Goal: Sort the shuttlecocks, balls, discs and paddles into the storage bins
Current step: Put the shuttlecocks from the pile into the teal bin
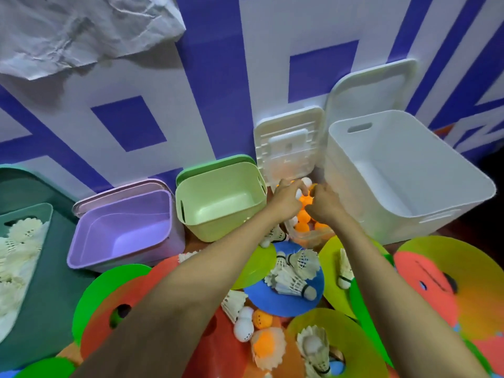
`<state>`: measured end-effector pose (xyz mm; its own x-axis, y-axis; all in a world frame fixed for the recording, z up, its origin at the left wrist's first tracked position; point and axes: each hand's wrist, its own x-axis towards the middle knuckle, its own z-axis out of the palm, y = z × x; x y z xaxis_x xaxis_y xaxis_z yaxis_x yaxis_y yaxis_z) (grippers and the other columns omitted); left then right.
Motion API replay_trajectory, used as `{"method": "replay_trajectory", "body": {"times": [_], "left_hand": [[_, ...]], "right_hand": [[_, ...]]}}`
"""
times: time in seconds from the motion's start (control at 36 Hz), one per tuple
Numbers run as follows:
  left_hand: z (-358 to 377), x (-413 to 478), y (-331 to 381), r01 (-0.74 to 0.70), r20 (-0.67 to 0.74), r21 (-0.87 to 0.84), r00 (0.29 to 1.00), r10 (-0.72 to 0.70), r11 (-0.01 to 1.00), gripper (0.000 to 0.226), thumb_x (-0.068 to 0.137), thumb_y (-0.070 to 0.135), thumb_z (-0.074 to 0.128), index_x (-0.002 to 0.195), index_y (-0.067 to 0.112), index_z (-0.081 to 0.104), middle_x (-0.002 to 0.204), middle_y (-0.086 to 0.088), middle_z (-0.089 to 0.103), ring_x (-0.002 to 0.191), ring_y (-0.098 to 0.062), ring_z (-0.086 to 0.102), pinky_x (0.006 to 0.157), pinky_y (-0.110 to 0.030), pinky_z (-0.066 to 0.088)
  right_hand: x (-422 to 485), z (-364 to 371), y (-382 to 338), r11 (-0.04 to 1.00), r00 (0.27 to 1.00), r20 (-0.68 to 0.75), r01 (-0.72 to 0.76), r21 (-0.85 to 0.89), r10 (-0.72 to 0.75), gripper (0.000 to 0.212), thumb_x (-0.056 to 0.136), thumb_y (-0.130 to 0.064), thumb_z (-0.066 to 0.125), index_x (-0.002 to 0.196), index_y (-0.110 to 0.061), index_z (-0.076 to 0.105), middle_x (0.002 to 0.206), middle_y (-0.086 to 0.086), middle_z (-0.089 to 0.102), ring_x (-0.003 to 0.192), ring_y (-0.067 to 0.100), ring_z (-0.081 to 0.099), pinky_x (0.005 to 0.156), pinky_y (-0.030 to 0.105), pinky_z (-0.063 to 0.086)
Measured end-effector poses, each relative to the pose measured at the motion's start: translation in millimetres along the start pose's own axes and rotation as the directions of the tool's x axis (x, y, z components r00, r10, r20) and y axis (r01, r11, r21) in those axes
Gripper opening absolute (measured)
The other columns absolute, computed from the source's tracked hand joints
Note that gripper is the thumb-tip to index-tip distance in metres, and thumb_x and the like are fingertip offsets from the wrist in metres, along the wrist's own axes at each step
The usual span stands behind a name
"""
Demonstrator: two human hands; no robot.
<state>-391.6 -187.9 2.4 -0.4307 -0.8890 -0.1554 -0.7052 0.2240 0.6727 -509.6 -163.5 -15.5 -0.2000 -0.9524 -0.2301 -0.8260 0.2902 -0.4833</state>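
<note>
Over the tub (311, 238), hands (286, 199) (curled) grip balls (303, 201).

Both bare arms reached forward to a clear box (311, 237) of orange balls (302, 227) that sat between the green bin (218, 230) and the white bin (381, 214). The left grip (286, 199) curled round a white ball (299, 193). The right grip (324, 204) lay knuckles-up on the orange heap, its fingertips hidden. A white lid (289, 143) leaned on the wall behind the box. Left of the green bin stood a purple bin (122, 257). Further left, a teal bin (27, 208) held shuttlecocks (19, 241). Nearer, loose shuttlecocks (294, 282) lay on a blue disc (272, 304) among overlapping green, yellow and red discs (341, 336), with stray balls (243, 330) beside them.
</note>
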Motion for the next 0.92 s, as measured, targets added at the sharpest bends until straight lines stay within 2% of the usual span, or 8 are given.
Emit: {"method": "replay_trajectory", "body": {"times": [0.08, 0.14, 0.19, 0.31, 0.5, 0.61, 0.75, 0.92], "left_hand": [[17, 19, -7, -0.024, 0.099, 0.157, 0.995, 0.009, 0.987, 0.048, 0.084, 0.002, 0.054, 0.130, 0.015, 0.050, 0.129, -0.021, 0.043, 0.122, -0.035, 0.040, 0.097, -0.037, 0.038], [22, 22, -12, -0.030, 0.082, 0.190, 0.997, 0.014, 0.981, 0.056, 0.084, 0.000, 0.054, 0.137, 0.014, 0.044, 0.134, -0.019, 0.040, 0.127, -0.034, 0.034, 0.102, -0.035, 0.030], [23, 19, -14, -0.030, -0.020, 0.140, 0.999, 0.033, 0.990, 0.056, 0.081, -0.005, 0.053, 0.134, 0.012, 0.048, 0.135, -0.016, 0.040, 0.130, -0.031, 0.032, 0.106, -0.031, 0.025], [17, -3, -23, -0.026, -0.219, 0.083, 0.975, 0.043, 0.996, 0.044, 0.080, -0.004, 0.052, 0.121, 0.011, 0.058, 0.127, -0.013, 0.048, 0.124, -0.028, 0.038, 0.104, -0.029, 0.029], [16, -88, -51, -0.013, -0.248, 0.013, 0.969, 0.016, 1.000, 0.028, 0.086, 0.003, 0.055, 0.111, 0.013, 0.060, 0.120, -0.005, 0.050, 0.116, -0.019, 0.045, 0.100, -0.028, 0.035], [21, -128, -82, 0.052, -0.225, 0.004, 0.973, -0.050, 0.999, 0.023, 0.084, 0.004, 0.058, 0.104, 0.015, 0.063, 0.116, -0.005, 0.052, 0.113, -0.021, 0.049, 0.098, -0.032, 0.038], [12, -159, -115, 0.185, -0.294, 0.022, 0.940, -0.171, 0.982, 0.026, 0.078, 0.001, 0.061, 0.101, 0.011, 0.067, 0.115, -0.010, 0.056, 0.113, -0.027, 0.050, 0.098, -0.032, 0.038], [-11, -177, -141, 0.352, -0.406, 0.144, 0.873, -0.270, 0.925, 0.040, 0.078, 0.004, 0.058, 0.116, 0.016, 0.061, 0.131, -0.011, 0.042, 0.126, -0.029, 0.036, 0.105, -0.034, 0.028]], "right_hand": [[5, 4, 8, 1.000, 1.000, 0.003, 0.011, 0.001, -0.011, 0.043, 0.085, -0.012, 0.056, 0.125, -0.003, 0.045, 0.134, 0.019, 0.041, 0.115, 0.038, 0.049, 0.091, 0.043, 0.045], [4, 6, 13, 1.000, 0.999, -0.034, 0.020, -0.005, -0.020, 0.043, 0.085, -0.013, 0.057, 0.125, -0.005, 0.044, 0.131, 0.019, 0.045, 0.113, 0.037, 0.051, 0.087, 0.040, 0.046], [-1, 7, 17, 1.000, 0.998, -0.053, 0.020, 0.007, -0.020, 0.046, 0.084, -0.010, 0.056, 0.128, -0.006, 0.042, 0.130, 0.019, 0.047, 0.112, 0.038, 0.052, 0.085, 0.038, 0.044], [-26, 8, 17, 0.997, 0.994, -0.084, 0.077, 0.009, -0.076, 0.043, 0.085, -0.014, 0.058, 0.127, -0.007, 0.048, 0.131, 0.018, 0.048, 0.114, 0.037, 0.050, 0.090, 0.039, 0.042], [-99, 20, -2, 0.956, 0.941, -0.221, 0.280, 0.087, -0.255, 0.026, 0.089, -0.015, 0.059, 0.114, -0.007, 0.060, 0.115, 0.013, 0.054, 0.102, 0.029, 0.052, 0.075, 0.031, 0.037], [-128, 47, -7, 0.955, 0.945, -0.167, 0.293, 0.042, -0.282, 0.023, 0.088, -0.013, 0.061, 0.110, -0.006, 0.061, 0.107, 0.016, 0.054, 0.099, 0.033, 0.053, 0.076, 0.035, 0.041], [-139, 74, -4, 0.968, 0.985, -0.025, 0.160, -0.195, -0.168, 0.035, 0.089, -0.015, 0.054, 0.123, -0.009, 0.052, 0.125, 0.017, 0.043, 0.112, 0.036, 0.045, 0.088, 0.036, 0.039], [-137, 94, -7, 0.977, 0.996, 0.038, 0.088, -0.196, -0.082, 0.031, 0.093, -0.008, 0.041, 0.122, -0.008, 0.050, 0.120, 0.018, 0.055, 0.099, 0.034, 0.058, 0.067, 0.031, 0.040]]}}
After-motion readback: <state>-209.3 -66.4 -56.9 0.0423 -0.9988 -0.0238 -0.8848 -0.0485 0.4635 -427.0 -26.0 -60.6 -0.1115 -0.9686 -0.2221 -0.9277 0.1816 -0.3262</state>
